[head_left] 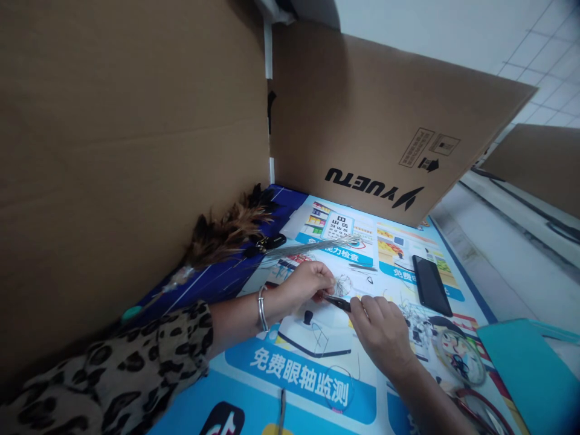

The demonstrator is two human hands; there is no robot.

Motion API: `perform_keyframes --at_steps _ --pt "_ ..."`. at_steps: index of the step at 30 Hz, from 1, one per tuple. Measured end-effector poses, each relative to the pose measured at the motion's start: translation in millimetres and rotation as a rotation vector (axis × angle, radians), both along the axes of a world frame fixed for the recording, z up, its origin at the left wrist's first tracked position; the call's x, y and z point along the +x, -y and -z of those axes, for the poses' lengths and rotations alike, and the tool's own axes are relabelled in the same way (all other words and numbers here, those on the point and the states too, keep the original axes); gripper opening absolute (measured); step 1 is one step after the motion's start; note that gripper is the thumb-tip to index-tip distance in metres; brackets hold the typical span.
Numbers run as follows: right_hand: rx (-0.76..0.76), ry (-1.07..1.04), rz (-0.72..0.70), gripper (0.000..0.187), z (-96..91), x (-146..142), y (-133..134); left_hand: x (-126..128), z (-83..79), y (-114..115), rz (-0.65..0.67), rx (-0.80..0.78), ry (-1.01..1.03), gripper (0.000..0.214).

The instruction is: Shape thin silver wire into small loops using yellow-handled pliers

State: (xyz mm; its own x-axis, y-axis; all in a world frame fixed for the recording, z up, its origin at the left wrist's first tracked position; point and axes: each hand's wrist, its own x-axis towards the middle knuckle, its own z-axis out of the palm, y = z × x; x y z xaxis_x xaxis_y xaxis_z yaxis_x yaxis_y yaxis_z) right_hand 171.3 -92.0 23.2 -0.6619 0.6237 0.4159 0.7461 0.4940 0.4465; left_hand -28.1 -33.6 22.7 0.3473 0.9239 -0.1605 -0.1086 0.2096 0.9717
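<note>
My left hand point(304, 285), with a silver bangle at the wrist and a leopard-print sleeve behind it, pinches a small bundle of thin wire point(343, 284) over a printed poster mat point(308, 374). My right hand point(383, 329) is closed round dark pliers point(339, 301), whose jaws point left and meet the fingers of the left hand. A bunch of long straight wires point(312, 246) lies just beyond the hands.
Cardboard walls point(136, 133) stand at the left and back. A feather duster point(226, 232) leans against the left wall. A black phone point(431, 285) lies to the right, a teal folder point(530, 368) at the right edge, a coil of clear line point(455, 356) beside it.
</note>
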Motion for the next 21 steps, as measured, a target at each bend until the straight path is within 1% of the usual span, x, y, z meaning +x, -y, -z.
perform_keyframes --at_steps 11,21 --pt "-0.008 -0.011 0.006 0.021 0.3 -0.3 0.2 1.1 6.0 -0.9 0.014 -0.018 0.021 0.013" --pt "-0.016 -0.028 -0.001 0.02 -1.5 -1.9 1.3 0.6 2.7 0.6 0.008 -0.011 0.017 0.014"
